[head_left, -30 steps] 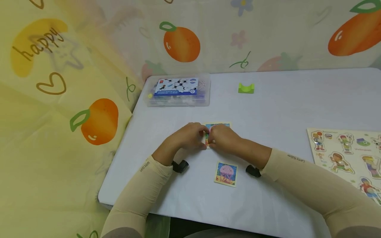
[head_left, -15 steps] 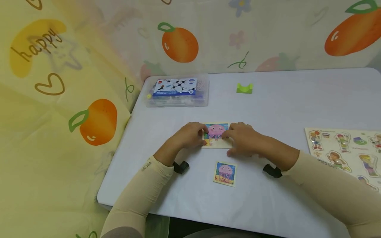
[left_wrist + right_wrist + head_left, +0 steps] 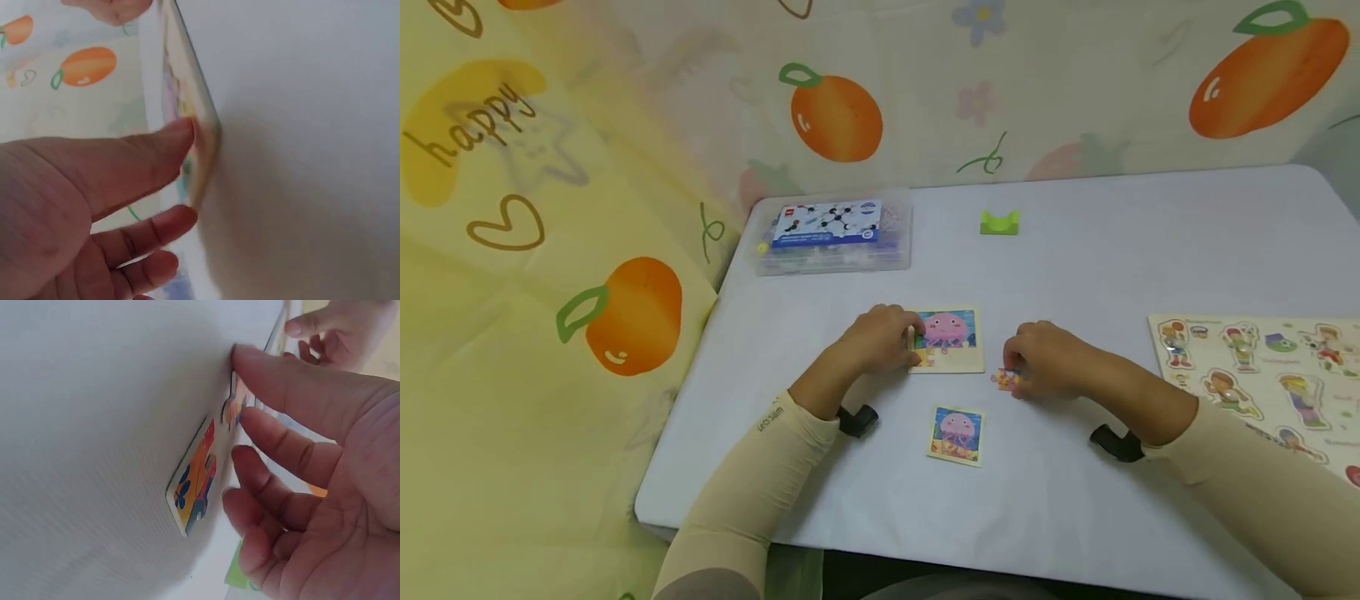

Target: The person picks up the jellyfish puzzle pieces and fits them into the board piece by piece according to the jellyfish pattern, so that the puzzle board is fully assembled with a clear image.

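A jigsaw puzzle board point(image 3: 958, 360) with a pink jellyfish picture lies on the table, the lower right of its tray bare. My left hand point(image 3: 886, 337) holds its left edge, thumb point(image 3: 178, 140) at the near corner and a fingertip along the side. Right of the board, my right hand point(image 3: 1048, 358) pinches a colourful puzzle piece point(image 3: 1004, 379) between thumb and index finger, low over the table. A second loose puzzle piece point(image 3: 194, 478), orange with a blue shape, lies beside those fingers in the right wrist view; in the head view the hand hides it.
Nearer me lies a small jellyfish picture card point(image 3: 957, 435). At the back stand a clear plastic case point(image 3: 895, 254) and a green curved block point(image 3: 999, 223). On the right is a large board with figures of children point(image 3: 1258, 358). A patterned curtain point(image 3: 917, 125) hangs behind the table.
My right hand has left the puzzle board, moved right and taken hold of a loose piece. The jellyfish picture now shows uncovered. My left hand stays at the board's left edge.
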{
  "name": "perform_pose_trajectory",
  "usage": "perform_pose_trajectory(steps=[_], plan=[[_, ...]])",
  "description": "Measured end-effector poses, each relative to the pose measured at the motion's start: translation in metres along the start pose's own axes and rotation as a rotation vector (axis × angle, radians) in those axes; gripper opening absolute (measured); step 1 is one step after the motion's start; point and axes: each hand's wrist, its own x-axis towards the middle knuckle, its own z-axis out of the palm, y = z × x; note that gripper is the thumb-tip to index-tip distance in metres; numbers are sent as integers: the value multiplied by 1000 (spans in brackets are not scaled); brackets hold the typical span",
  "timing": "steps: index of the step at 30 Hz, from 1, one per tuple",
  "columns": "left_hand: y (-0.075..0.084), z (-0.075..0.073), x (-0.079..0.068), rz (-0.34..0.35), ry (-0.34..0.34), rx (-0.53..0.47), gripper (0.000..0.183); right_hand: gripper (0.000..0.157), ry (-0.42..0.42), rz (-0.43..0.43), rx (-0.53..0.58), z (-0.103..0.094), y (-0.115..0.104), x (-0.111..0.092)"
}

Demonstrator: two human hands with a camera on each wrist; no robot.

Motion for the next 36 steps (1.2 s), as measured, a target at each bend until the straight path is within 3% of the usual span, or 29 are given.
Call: perform_pose_trajectory(steps=[6, 13, 19, 23, 28, 32, 36], plan=[[4, 3, 2, 86, -22, 36, 39, 9, 11, 10, 35, -1, -5, 3], [2, 5, 4, 96, -42, 11, 39, 24, 3, 68, -2, 1, -13, 5], [0, 3, 2, 92, -33, -33, 41, 20, 16, 57, 19, 1, -13, 7], [-1, 2, 2, 90, -38, -62, 42, 20, 82, 6, 34, 0, -19, 13], [-2, 0, 3, 91, -40, -80, 43, 23, 175, -126, 34, 4, -32, 32], [-2, 1, 5, 95, -38, -82, 43, 22, 203, -212, 24, 9, -39, 49], [-1, 1, 7, 113, -39, -88, 42, 20, 204, -238, 21, 12, -42, 59]])
